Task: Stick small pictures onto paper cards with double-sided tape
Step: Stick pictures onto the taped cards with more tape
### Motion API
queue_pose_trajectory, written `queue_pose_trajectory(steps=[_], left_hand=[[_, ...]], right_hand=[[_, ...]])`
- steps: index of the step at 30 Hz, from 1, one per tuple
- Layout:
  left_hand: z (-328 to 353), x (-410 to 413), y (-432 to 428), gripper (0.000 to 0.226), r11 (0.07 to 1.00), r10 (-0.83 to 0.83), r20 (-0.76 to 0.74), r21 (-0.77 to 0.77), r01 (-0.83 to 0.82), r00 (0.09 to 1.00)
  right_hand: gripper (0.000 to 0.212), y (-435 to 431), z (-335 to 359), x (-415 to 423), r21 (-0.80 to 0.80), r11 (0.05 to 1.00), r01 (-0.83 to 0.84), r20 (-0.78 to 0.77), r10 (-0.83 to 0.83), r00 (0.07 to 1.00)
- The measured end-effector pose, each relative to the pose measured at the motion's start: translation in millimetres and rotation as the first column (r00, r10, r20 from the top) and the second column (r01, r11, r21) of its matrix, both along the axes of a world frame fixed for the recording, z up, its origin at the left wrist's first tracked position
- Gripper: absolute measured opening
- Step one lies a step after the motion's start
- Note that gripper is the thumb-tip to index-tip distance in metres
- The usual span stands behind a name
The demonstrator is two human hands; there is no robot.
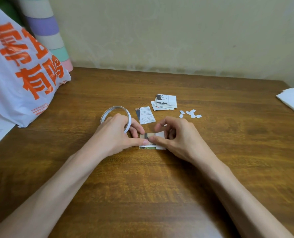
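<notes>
left hand [115,134] grip is curled round the tape roll [116,117], ring kept on the fingers so, I'd guess, the next length is ready to pull; its thumb pins the card [160,135] flat on the surface [142,186]. right hand [175,134] grip looks clamped on the same card, thumb on the near edge and curled fingers at the far edge, probably so it can't slide while tape goes on. thumb tips meet mid-card; can't tell if a tape end is pinched there. card sits centre of the surface, just in front of the roll. printed slip [145,115] lies just behind the hands, stack of cards [165,102] further back, both in easy reach. white scraps [190,114], likely peeled backing, are kept to the right, off the work spot. writing: plastic bag [22,66] has big orange Chinese characters, 有 readable, its small print not; slip text too small; top of stack shows a black-and-white cartoon face
</notes>
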State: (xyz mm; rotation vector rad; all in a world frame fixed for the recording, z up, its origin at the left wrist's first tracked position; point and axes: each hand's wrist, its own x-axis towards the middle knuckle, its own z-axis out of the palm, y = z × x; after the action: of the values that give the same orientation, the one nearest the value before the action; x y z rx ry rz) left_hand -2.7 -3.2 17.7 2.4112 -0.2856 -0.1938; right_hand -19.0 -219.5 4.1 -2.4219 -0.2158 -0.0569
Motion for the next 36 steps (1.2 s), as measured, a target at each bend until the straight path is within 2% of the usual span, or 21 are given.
queue_pose_trajectory(steps=[4, 7, 11, 14, 17, 19, 22, 27, 36], left_hand=[[-1, 1, -1, 0.030, 1.000, 0.000, -0.009, -0.006, 0.000, 1.000], [-1, 1, 0, 0.030, 1.000, 0.000, -0.013, -0.012, 0.000, 1.000], [-1, 1, 0, 0.032, 1.000, -0.005, -0.011, 0.006, 0.005, 1.000], [-1, 1, -1, 0.035, 1.000, -0.012, -0.019, 0.009, 0.012, 1.000], [0, 1, -1, 0.037, 1.000, -0.014, -0.023, 0.008, 0.014, 1.000], [0, 1, -1, 0.036, 1.000, -0.009, -0.025, 0.014, 0.010, 1.000], [-1, 0, -1, 0.033, 1.000, -0.012, -0.018, 0.024, 0.013, 1.000], [-2, -2, 0, 0.029, 0.999, -0.018, 0.018, 0.046, 0.017, 1.000], [-2, -5, 1, 0.033, 0.998, -0.063, 0.055, -0.008, 0.064, 0.997]], right_hand=[[0.036, 12, 0, -5, -0.125, 0.989, 0.076, 0.020, -0.074, 0.997], [0.040, 17, 1, -6, -0.137, 0.985, 0.102, 0.021, -0.100, 0.995], [0.033, 14, 0, -3, -0.055, 0.995, 0.086, -0.032, -0.088, 0.996], [0.024, 5, -1, 4, 0.081, 0.993, 0.086, -0.077, -0.080, 0.994], [0.028, -7, 2, 9, 0.140, 0.987, 0.083, -0.127, -0.065, 0.990], [0.029, -11, 3, 9, 0.114, 0.993, 0.040, -0.123, -0.026, 0.992], [0.018, -14, 5, 5, 0.043, 0.998, -0.039, -0.065, 0.041, 0.997], [0.037, -12, 10, 0, -0.121, 0.984, -0.131, -0.049, 0.126, 0.991], [0.033, -10, 6, 0, -0.109, 0.985, -0.137, -0.028, 0.135, 0.990]])
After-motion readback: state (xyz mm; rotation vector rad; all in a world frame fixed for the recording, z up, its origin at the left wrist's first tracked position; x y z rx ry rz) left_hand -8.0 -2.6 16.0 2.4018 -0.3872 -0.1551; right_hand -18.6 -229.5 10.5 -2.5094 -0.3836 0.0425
